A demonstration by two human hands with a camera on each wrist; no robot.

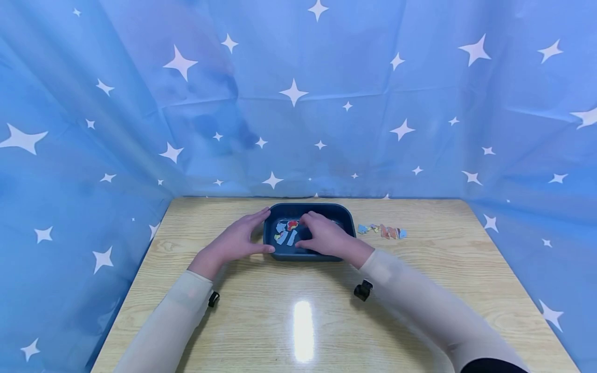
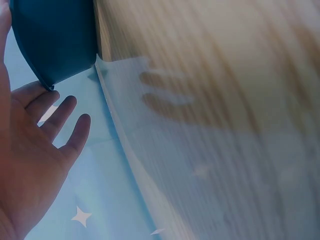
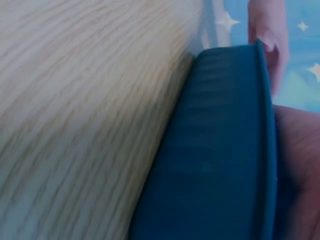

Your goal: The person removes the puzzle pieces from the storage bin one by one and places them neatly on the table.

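A dark blue rectangular box (image 1: 289,256) without a lid stands on the table, with several small, flat, irregular picture pieces (image 1: 281,238) inside. My left hand (image 1: 237,239) spans the box's left end, thumb by the front left corner and fingers spread toward the back one. In the left wrist view, fingertips touch the rim while the other fingers stay loose and nearly straight. My right hand (image 1: 326,235) reaches over the front right wall into the box, its thumb and forefinger apart above the bottom. A red-patterned piece (image 1: 292,225) lies close to its fingertips.
Right of the box, several similar pieces (image 1: 389,231) lie in a row on the wooden table (image 1: 252,316). A blue curtain with white stars (image 1: 354,57) hangs behind and along both sides. Small black devices (image 1: 363,290) sit at the wrists.
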